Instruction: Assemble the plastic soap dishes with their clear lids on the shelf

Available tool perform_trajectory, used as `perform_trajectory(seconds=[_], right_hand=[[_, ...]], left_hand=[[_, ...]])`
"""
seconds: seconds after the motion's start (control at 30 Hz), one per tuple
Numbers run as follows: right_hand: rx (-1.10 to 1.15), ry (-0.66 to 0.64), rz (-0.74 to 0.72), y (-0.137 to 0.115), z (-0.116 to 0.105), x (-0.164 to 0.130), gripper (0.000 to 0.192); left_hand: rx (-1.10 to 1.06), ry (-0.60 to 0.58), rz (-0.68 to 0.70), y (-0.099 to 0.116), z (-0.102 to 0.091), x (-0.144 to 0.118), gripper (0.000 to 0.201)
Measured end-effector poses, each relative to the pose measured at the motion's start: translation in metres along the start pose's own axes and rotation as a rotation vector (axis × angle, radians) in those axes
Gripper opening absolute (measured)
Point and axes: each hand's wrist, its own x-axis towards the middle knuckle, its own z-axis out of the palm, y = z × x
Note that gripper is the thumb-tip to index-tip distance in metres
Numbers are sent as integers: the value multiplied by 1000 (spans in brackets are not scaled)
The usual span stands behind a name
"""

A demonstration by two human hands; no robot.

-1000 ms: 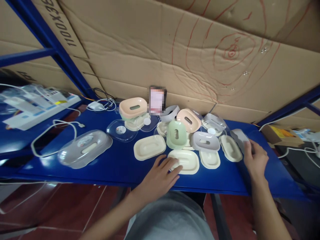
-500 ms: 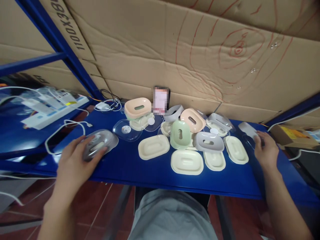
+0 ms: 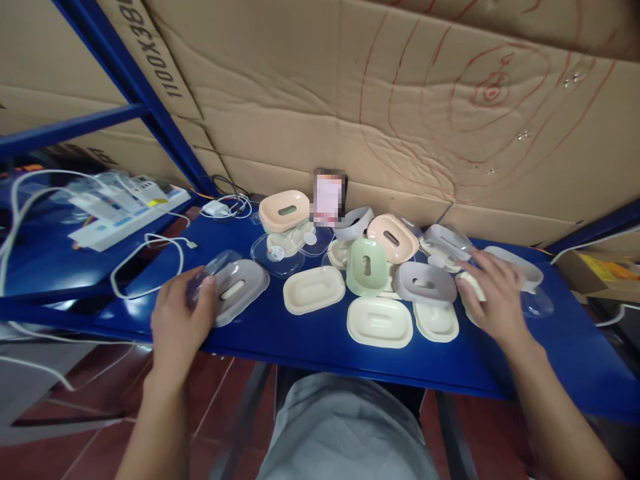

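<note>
Grey dish (image 3: 239, 288) gripping in left hand (image 3: 181, 320) at counter (image 3: 280, 337) edge, risking dropping; right hand (image 3: 493, 297) fingers spreading over cream tray (image 3: 470, 288), holding nothing.

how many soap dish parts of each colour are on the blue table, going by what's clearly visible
cream trays: 3, plus one under the right hand that is mostly hidden
peach tops: 2
green top: 1
grey tops: 3, one at the left hand
clear lids: at least 2, others too faint to count
total: at least 11
</note>
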Motion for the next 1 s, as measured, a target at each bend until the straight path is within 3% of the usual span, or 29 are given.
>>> perform_trajectory(seconds=[0.13,0.23,0.33,0.43,0.57,0.7,0.9,1.0], right_hand=[[197,-47,-506,-112,8,40,31],[313,-54,-914,-199,32,68,33],[304,-112,-1092,-270,67,103,38],[303,-222,-1174,-318,102,140,42],[337,-467,-1093,-347,134,172,48],[411,-430,-954,-351,147,170,28],[393,-477,-1042,-344,137,172,22],[312,-387,-1092,-333,122,175,26]], left_hand=[[-16,-92,-54,-11,0,11,46],[-116,-86,-147,-13,1,16,46],[-183,-69,-198,-15,3,15,51],[-246,-53,-207,-20,6,11,56],[-350,-27,-231,-26,8,7,56],[-342,-43,-214,-27,9,7,52],[-304,-16,-152,-22,9,8,47],[-305,12,-137,-21,8,7,47]])
